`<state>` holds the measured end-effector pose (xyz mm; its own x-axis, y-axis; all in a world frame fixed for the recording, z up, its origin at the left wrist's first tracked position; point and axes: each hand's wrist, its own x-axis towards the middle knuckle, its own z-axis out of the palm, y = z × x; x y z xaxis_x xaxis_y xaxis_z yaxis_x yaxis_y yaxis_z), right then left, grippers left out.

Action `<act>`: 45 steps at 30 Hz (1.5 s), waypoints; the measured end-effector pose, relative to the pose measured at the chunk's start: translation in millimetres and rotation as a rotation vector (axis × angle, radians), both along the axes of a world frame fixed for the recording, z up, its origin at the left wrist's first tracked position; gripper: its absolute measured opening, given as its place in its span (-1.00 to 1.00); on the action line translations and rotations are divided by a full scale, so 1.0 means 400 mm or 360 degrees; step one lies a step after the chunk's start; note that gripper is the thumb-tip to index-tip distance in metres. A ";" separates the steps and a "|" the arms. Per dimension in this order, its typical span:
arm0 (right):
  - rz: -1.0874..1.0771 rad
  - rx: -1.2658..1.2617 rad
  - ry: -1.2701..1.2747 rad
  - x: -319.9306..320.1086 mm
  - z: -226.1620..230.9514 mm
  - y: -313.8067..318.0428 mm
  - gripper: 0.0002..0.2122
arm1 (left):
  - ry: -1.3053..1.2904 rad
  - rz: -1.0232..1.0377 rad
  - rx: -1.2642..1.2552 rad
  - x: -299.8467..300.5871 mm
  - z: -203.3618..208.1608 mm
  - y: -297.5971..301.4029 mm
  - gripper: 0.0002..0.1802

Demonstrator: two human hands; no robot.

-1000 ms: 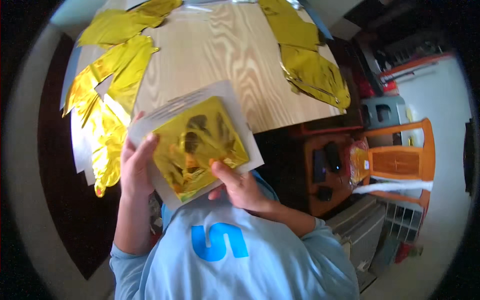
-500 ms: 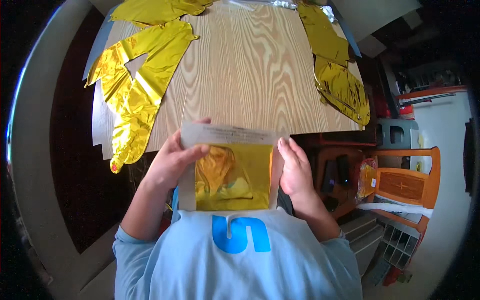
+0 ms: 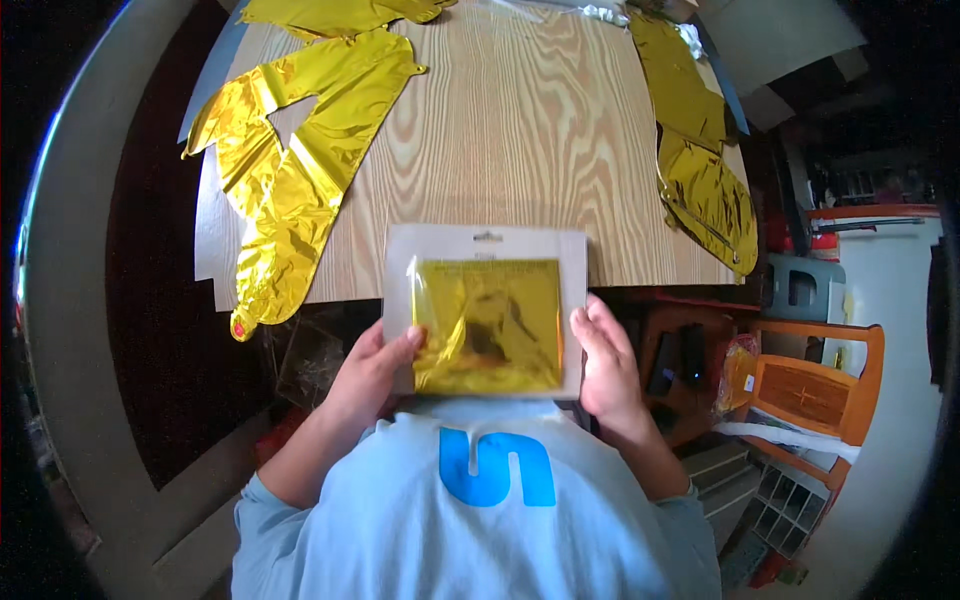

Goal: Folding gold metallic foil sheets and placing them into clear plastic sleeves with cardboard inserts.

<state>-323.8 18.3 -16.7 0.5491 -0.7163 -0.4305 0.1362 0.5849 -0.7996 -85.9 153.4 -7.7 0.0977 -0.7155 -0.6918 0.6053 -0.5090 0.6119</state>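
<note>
A flat package [image 3: 487,325] with a pale card border and a hang hole at its far edge is held over my lap, at the table's near edge. Folded gold foil shows through its shiny front. My left hand [image 3: 376,368] grips its left side, thumb on the front face. On the opposite edge, my right hand [image 3: 608,362] is closed, fingers partly hidden behind the card. A flat, deflated gold foil balloon [image 3: 330,160] lies on the left of the table, its red-tipped end hanging over the near edge.
The wood-grain table [image 3: 490,130] stands ahead. More gold foil pieces lie at its far left [image 3: 340,14] and along its right side [image 3: 705,190]. To the right are a wooden chair [image 3: 815,375], a grey plastic stool [image 3: 800,285] and a grey compartment tray [image 3: 785,510].
The package has turned over, so its hang hole now shows at the far edge. My left hand has slid lower along its side. The view has shifted slightly.
</note>
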 end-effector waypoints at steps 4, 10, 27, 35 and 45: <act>0.0259 -0.0329 -0.0117 -0.026 0.010 -0.010 -0.21 | 0.0002 -0.0107 -0.0269 -0.005 0.007 -0.015 -0.38; 0.0149 -0.0445 0.0154 -0.024 -0.014 0.023 -0.12 | -0.0307 0.0004 -0.0369 -0.038 -0.067 0.012 -0.40; 0.0460 -0.0267 -0.0040 -0.113 -0.005 0.071 0.07 | -0.0073 -0.0260 -0.0437 -0.019 -0.008 0.068 0.10; 0.0442 -0.0167 -0.0288 -0.151 0.002 0.073 0.01 | 0.0333 -0.0395 -0.0553 0.044 -0.060 0.099 -0.21; -0.0184 -0.0023 0.0059 -0.057 -0.089 -0.025 -0.76 | 0.0138 -0.0240 -0.0086 0.042 -0.093 -0.029 -0.72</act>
<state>-346.7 8.5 -52.2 0.4467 -0.7801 -0.4382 0.1723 0.5556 -0.8134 -69.1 141.6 -44.9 -0.0720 -0.7539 -0.6530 0.5762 -0.5658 0.5898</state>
